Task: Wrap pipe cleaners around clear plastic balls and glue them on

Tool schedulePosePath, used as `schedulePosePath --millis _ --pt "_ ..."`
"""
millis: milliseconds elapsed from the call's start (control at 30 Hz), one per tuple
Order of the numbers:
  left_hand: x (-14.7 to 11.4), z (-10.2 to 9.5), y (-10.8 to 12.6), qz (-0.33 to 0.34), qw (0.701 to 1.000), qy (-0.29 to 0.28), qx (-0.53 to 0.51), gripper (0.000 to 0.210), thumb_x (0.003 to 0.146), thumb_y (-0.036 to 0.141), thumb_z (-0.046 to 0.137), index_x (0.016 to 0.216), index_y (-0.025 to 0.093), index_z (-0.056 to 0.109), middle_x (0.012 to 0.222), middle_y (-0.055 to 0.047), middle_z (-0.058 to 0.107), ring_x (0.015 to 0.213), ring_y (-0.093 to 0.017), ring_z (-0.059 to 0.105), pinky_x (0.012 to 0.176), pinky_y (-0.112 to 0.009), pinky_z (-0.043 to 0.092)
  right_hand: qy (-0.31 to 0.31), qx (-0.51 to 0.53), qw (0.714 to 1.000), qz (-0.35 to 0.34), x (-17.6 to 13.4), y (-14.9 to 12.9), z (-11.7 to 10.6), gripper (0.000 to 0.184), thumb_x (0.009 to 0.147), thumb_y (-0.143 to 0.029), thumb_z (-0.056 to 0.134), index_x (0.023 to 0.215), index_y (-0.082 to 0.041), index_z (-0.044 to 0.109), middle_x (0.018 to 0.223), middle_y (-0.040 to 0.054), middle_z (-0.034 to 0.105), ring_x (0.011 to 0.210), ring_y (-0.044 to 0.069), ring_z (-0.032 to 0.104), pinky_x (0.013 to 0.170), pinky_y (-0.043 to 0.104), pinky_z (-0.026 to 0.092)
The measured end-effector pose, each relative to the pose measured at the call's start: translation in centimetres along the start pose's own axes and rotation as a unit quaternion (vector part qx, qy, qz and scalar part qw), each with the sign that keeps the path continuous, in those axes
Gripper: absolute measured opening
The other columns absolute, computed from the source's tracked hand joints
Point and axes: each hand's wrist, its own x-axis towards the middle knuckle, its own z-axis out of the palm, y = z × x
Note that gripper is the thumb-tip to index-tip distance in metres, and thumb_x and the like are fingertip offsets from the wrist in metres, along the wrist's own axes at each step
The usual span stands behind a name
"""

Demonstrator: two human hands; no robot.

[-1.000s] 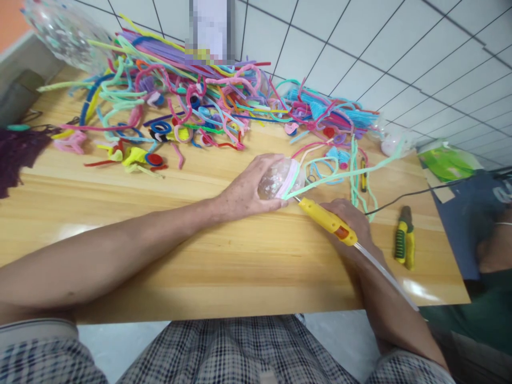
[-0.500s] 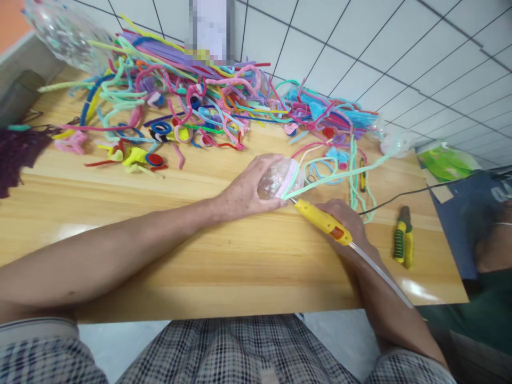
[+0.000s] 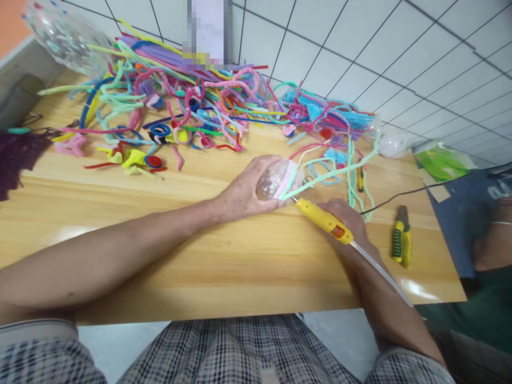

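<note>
My left hand (image 3: 256,186) is closed around a clear ball (image 3: 269,181) with shiny flecks in it. Lilac and mint-green pipe cleaners are wrapped around the ball's right part. From its lower edge, a long mint-green pipe cleaner (image 3: 336,172) stretches out to the upper right. My right hand (image 3: 346,218) grips a yellow glue gun (image 3: 320,218), its metal nozzle close to the lower right of the ball; whether it touches is unclear. A clear glue stick (image 3: 380,272) sticks out of the gun's rear. The right fingers are partly hidden behind the gun.
Heaped pipe cleaners (image 3: 180,90) in many colours line the table's back, by a tiled wall. Yellow-and-green pliers (image 3: 401,237) and a yellow cutter (image 3: 361,180) lie to the right. A black cord (image 3: 400,200) crosses the right edge. Another person's arm (image 3: 494,245) shows far right.
The far end of the long mint-green pipe cleaner has swung slightly up and left. The nozzle sits a touch farther from the ball. Both hands keep their hold.
</note>
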Motion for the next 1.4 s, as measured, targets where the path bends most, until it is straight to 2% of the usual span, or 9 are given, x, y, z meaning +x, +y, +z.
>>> schedulePosePath --millis 200,333,633,800,1033,1167,1267,1300,1400 --pt "0.0 0.0 -0.1 0.011 1.000 0.006 -0.008 0.090 0.094 0.046 0.091 0.169 0.021 0.048 0.172 -0.022 0.060 0.164 -0.039 0.059 0.140 -0.060 0.049 0.028 0.025 0.999 -0.035 -0.2 -0.4 -0.3 0.035 0.102 -0.029 0.055 0.114 -0.029 0.088 0.089 0.0071 0.080 0.087 0.029 0.076 0.081 0.040 0.059" --pt "0.0 0.0 0.0 -0.006 1.000 -0.002 -0.003 0.091 0.093 0.047 0.092 0.169 0.022 0.049 0.172 -0.021 0.060 0.164 -0.039 0.058 0.141 -0.060 0.048 0.045 0.024 0.998 -0.021 -0.2 -0.4 -0.2 0.032 0.099 -0.024 0.059 0.112 -0.032 0.087 0.087 0.0053 0.078 0.084 0.029 0.076 0.079 0.040 0.061" --pt "0.0 0.2 -0.2 0.019 1.000 0.005 -0.003 0.089 0.094 0.045 0.091 0.169 0.022 0.048 0.172 -0.021 0.060 0.165 -0.038 0.058 0.141 -0.058 0.049 0.078 0.028 0.997 0.001 -0.5 0.1 0.5 0.032 0.102 -0.031 0.059 0.118 -0.029 0.086 0.091 0.0064 0.081 0.084 0.029 0.078 0.079 0.041 0.061" --pt "0.0 0.2 -0.1 0.008 1.000 0.004 0.005 0.093 0.090 0.042 0.094 0.170 0.023 0.048 0.173 -0.021 0.060 0.165 -0.040 0.058 0.141 -0.061 0.048 0.132 0.059 0.988 -0.051 -0.1 0.4 1.1 0.032 0.103 -0.034 0.057 0.114 -0.028 0.087 0.088 0.0063 0.082 0.080 0.028 0.077 0.078 0.040 0.061" --pt "-0.1 0.0 -0.1 -0.003 1.000 0.001 -0.001 0.092 0.092 0.044 0.094 0.170 0.023 0.050 0.172 -0.020 0.060 0.164 -0.039 0.058 0.141 -0.057 0.049 0.045 0.020 0.999 -0.009 -0.2 -0.9 -0.5 0.032 0.100 -0.025 0.060 0.114 -0.026 0.089 0.091 0.0080 0.083 0.089 0.028 0.079 0.083 0.037 0.060" --pt "-0.1 0.0 -0.1 0.006 1.000 0.005 -0.008 0.093 0.092 0.044 0.094 0.171 0.024 0.049 0.172 -0.020 0.060 0.164 -0.039 0.059 0.141 -0.058 0.048 -0.007 0.007 1.000 0.026 0.1 -0.7 -0.3 0.025 0.097 -0.026 0.063 0.100 -0.023 0.088 0.081 0.0088 0.077 0.085 0.027 0.076 0.083 0.036 0.058" --pt "-0.1 0.0 0.0 0.005 1.000 0.001 -0.004 0.092 0.093 0.044 0.093 0.171 0.022 0.049 0.172 -0.021 0.059 0.165 -0.039 0.058 0.142 -0.058 0.047 -0.031 0.005 0.999 0.025 0.1 -0.5 0.0 0.019 0.093 -0.027 0.066 0.092 -0.024 0.085 0.073 0.0070 0.072 0.079 0.027 0.074 0.080 0.036 0.058" --pt "-0.1 0.0 0.0 0.004 1.000 0.001 -0.002 0.091 0.094 0.044 0.092 0.171 0.022 0.049 0.173 -0.021 0.059 0.165 -0.039 0.057 0.142 -0.057 0.047 -0.020 0.008 1.000 0.018 0.0 -0.5 0.0 0.020 0.094 -0.027 0.066 0.094 -0.025 0.086 0.075 0.0067 0.074 0.080 0.027 0.074 0.079 0.037 0.058" --pt "-0.1 0.1 0.0 0.005 1.000 0.005 -0.005 0.089 0.094 0.043 0.090 0.170 0.020 0.048 0.173 -0.021 0.059 0.165 -0.038 0.058 0.141 -0.055 0.047 0.071 0.029 0.997 -0.011 -0.2 -0.4 0.0 0.026 0.099 -0.030 0.063 0.110 -0.029 0.087 0.086 0.0067 0.081 0.083 0.028 0.078 0.077 0.039 0.060"
